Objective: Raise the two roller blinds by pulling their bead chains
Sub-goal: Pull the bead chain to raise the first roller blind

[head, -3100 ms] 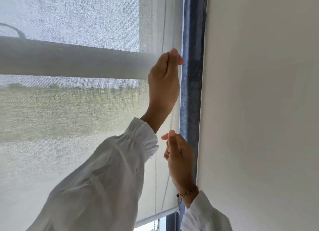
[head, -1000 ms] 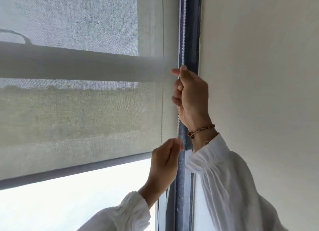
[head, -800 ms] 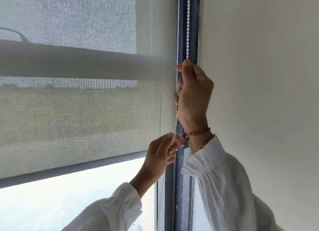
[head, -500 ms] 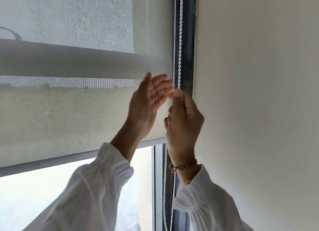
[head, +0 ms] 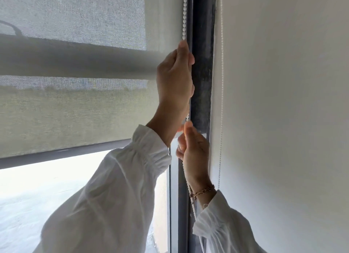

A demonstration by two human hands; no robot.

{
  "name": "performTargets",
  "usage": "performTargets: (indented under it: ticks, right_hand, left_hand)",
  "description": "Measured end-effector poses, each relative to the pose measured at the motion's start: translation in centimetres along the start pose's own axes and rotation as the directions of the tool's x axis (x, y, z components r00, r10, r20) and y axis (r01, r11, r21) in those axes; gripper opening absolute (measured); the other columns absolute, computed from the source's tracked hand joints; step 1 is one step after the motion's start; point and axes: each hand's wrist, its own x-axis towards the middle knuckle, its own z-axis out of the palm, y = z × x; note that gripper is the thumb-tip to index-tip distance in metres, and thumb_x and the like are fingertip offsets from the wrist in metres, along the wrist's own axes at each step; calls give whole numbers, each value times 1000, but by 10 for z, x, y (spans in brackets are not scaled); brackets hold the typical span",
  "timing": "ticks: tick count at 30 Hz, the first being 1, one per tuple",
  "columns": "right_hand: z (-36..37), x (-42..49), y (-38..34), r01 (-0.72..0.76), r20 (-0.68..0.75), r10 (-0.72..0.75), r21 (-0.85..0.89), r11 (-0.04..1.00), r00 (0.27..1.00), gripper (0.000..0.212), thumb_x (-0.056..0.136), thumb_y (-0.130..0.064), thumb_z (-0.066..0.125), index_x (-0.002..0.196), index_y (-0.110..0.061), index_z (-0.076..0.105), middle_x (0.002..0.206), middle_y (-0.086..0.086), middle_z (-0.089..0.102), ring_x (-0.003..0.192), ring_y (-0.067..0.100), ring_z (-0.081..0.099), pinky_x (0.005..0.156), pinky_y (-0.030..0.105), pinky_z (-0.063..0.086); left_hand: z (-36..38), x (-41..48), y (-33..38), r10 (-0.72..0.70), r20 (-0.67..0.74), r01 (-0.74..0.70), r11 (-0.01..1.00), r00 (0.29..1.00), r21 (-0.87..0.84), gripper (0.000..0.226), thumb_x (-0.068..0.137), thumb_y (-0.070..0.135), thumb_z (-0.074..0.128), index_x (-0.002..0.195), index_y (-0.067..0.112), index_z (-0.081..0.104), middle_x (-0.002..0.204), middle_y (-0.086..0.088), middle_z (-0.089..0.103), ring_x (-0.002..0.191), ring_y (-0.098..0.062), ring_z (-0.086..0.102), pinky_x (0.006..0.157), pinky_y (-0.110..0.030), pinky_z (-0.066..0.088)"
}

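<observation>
A grey mesh roller blind covers the upper window on the left, its dark bottom bar partway up the glass. Its white bead chain hangs along the dark frame. My left hand is high, closed around that chain. Just below it, my right hand pinches the same chain between thumb and fingers; the chain continues down past my wrist. On the right hangs a plain cream roller blind, fully covering its window, with its own thin bead chain untouched.
A dark vertical window frame post separates the two blinds. Bright bare glass shows under the left blind's bottom bar. My white sleeves fill the lower middle of the view.
The left hand, open half a second ago, has risen and closed on the chain above the right hand. The right hand has come down with the chain. The left blind's bottom bar keeps rising.
</observation>
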Motion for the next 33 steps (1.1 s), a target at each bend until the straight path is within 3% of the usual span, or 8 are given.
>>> performTargets:
  ticks: [3, 8, 13, 15, 19, 23, 28, 33]
  right_hand:
    - [-3, 18, -19, -89, 91, 91, -26, 996, 992, 45, 82, -57, 24, 76, -34, 62, 68, -12, 60, 60, 12, 59, 60, 20, 44]
    - [-5, 53, -54, -95, 182, 79, 86, 992, 980, 58, 88, -57, 20, 119, -20, 53, 115, -4, 61, 105, 8, 59, 88, 23, 47]
    - [7, 79, -93, -43, 163, 22, 128, 991, 986, 23, 97, -29, 35, 101, -16, 53, 101, 7, 62, 92, 23, 64, 82, 35, 54]
    - [15, 84, -99, -37, 116, 24, 113, 993, 993, 18, 97, -24, 40, 97, -15, 56, 87, 5, 61, 68, 15, 62, 62, 26, 53]
    - [24, 82, -86, 99, -39, -96, 84, 992, 995, 19, 93, -14, 50, 100, -4, 64, 49, -7, 33, 37, 3, 22, 33, 15, 21]
    - [25, 75, -86, 262, -116, -249, 116, 958, 961, 19, 93, -10, 50, 98, 1, 65, 42, -14, 24, 37, 3, 16, 36, 13, 18]
    - [24, 62, -90, 330, -120, -315, 134, 935, 941, 19, 93, -9, 49, 98, -1, 65, 42, -16, 25, 38, 3, 17, 38, 13, 20]
    - [22, 39, -65, 379, -117, -375, 17, 925, 920, 18, 89, -17, 51, 89, -19, 69, 47, -18, 50, 49, 2, 43, 53, 21, 36]
  left_hand:
    - [-1, -3, -6, 79, -7, -78, 994, 997, 74, 43, 95, 28, 43, 53, 20, 47, 39, 6, 30, 30, -10, 24, 39, -21, 18]
    - [-11, -28, -31, 105, 12, -106, 983, 994, 153, 40, 93, 29, 43, 54, 23, 49, 36, 9, 41, 36, -10, 33, 46, -25, 24]
    - [-36, -77, -73, -89, 9, 85, 973, 996, 213, 38, 86, 42, 45, 53, 22, 42, 38, 7, 30, 41, -15, 21, 48, -30, 17]
    - [-48, -92, -86, -121, 14, 113, 958, 993, 265, 39, 89, 39, 45, 53, 23, 42, 39, 8, 31, 39, -11, 22, 48, -28, 17]
    - [-58, -98, -95, -93, 78, 57, 926, 993, 374, 40, 95, 27, 42, 56, 22, 42, 41, 10, 37, 42, -6, 28, 44, -22, 25]
    - [-55, -91, -86, -277, 188, 253, 957, 942, 142, 38, 93, 31, 37, 59, 19, 49, 44, 11, 33, 39, -3, 27, 38, -13, 26]
    - [-55, -64, -70, -311, 146, 302, 950, 939, 82, 49, 93, 47, 17, 94, 26, 62, 97, 0, 64, 95, -14, 59, 83, -29, 47]
    - [-37, -28, -27, -201, 219, 213, 977, 955, -32, 53, 96, 45, 15, 101, 20, 61, 105, -1, 66, 111, -20, 59, 101, -38, 42]
